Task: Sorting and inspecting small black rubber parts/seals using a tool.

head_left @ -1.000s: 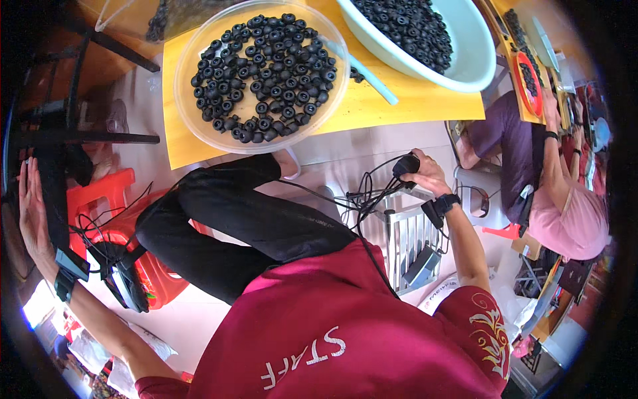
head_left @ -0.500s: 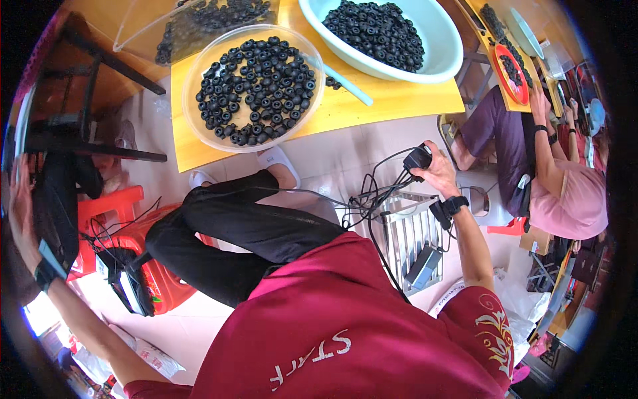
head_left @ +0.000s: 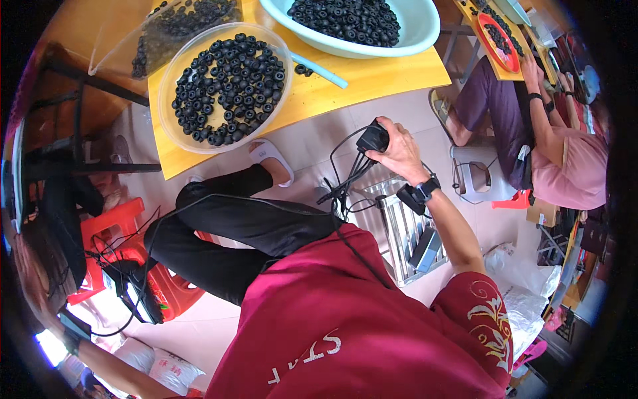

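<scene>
A: Yellow table (head_left: 372, 86) ahead of us, black-trousered lap (head_left: 266, 219) below, metal stool (head_left: 397, 233) to our right, and dark cables (head_left: 343, 197) strung across us!
B: Risky, we reckon: those could snag the stool or pull taut, yanking our grip loose.
A: Left hand (head_left: 32, 266), dim at the rim: we can't tell its grip. Right hand (head_left: 402, 153), thumb and fingers clamped on the black block (head_left: 373, 137), between table and stool!
B: Its cabled side points down-left, lapward; squarish from here, so we can't call its long axis.
</scene>
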A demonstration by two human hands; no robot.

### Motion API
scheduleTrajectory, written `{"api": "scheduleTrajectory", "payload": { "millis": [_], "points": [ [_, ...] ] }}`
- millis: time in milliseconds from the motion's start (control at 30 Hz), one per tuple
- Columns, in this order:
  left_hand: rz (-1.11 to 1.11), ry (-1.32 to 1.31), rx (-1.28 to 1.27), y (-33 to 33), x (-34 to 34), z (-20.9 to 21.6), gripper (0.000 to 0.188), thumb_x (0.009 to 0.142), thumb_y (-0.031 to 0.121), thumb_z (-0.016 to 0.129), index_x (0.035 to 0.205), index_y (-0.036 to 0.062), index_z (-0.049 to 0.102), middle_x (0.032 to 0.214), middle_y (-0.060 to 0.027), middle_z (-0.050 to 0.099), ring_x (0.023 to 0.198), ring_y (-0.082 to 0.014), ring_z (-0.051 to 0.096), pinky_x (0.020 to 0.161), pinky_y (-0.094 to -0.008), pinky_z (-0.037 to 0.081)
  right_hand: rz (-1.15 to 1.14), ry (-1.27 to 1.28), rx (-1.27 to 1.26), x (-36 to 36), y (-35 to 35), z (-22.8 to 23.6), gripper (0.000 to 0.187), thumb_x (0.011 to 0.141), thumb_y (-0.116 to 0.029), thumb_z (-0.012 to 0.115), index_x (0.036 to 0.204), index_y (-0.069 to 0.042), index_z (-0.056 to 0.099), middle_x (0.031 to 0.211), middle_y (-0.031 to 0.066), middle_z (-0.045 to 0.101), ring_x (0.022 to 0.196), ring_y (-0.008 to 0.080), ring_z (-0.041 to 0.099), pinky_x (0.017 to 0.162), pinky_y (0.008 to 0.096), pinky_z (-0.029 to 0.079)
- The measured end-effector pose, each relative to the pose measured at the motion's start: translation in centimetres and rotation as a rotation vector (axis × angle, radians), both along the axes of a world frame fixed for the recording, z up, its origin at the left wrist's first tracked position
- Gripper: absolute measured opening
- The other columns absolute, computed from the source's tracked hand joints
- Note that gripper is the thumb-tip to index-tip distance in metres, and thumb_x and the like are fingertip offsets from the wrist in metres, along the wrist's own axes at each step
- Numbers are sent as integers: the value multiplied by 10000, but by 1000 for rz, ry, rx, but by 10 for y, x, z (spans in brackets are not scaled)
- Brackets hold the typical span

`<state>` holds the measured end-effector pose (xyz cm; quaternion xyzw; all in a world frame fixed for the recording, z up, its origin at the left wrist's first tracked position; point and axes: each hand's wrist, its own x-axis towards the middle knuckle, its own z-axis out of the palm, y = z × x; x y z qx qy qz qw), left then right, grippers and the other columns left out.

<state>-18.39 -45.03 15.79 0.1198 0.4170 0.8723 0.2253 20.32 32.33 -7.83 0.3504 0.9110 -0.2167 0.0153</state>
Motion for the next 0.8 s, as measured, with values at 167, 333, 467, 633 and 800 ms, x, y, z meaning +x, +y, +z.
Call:
{"api": "scheduleTrajectory", "payload": {
  "millis": [167, 333, 467, 633, 800],
  "points": [
    [68, -8, 23, 164, 57, 37, 420, 937, 83, 206, 1333, -57, 211, 1442, -200, 112, 1334, -290, 136, 1091, -418, 137, -6, 85, 46, 22, -7, 34, 691, 590, -244, 746, 1202, -136, 441, 1005, 152, 533, 937, 346, 530, 806, 419, 444],
    [-35, -75, 125, 215, 49, 24, 424, 950, 133, 185, 1339, -33, 202, 1447, -180, 104, 1336, -277, 130, 1088, -433, 132, -145, 42, 138, 90, -19, 52, 707, 590, -233, 752, 1206, -122, 422, 1015, 171, 549, 902, 350, 554, 783, 417, 444],
    [-373, -190, 260, 232, 40, 4, 479, 958, 259, 169, 1388, 64, 91, 1468, -108, 37, 1352, -222, 71, 1088, -464, 100, -311, -14, 43, 149, -39, 33, 734, 585, -247, 751, 1217, -108, 405, 964, 184, 541, 874, 350, 547, 779, 412, 442],
    [-329, 130, -76, 228, 22, -29, 552, 933, 141, 311, 1397, 35, 32, 1475, -79, 23, 1355, -201, 58, 1111, -369, 73, -284, 0, 73, 196, -61, -21, 798, 587, -250, 755, 1258, -84, 356, 979, 196, 534, 928, 371, 521, 811, 442, 405],
    [-85, 322, -390, 278, 64, -21, 741, 759, 41, 544, 1368, -47, 132, 1424, -193, 178, 1339, -232, 157, 1110, -327, 109, -246, 15, 67, 186, -56, -33, 804, 619, -249, 738, 1284, -76, 321, 1088, 180, 493, 1029, 359, 472, 873, 422, 378]
  ]
}}
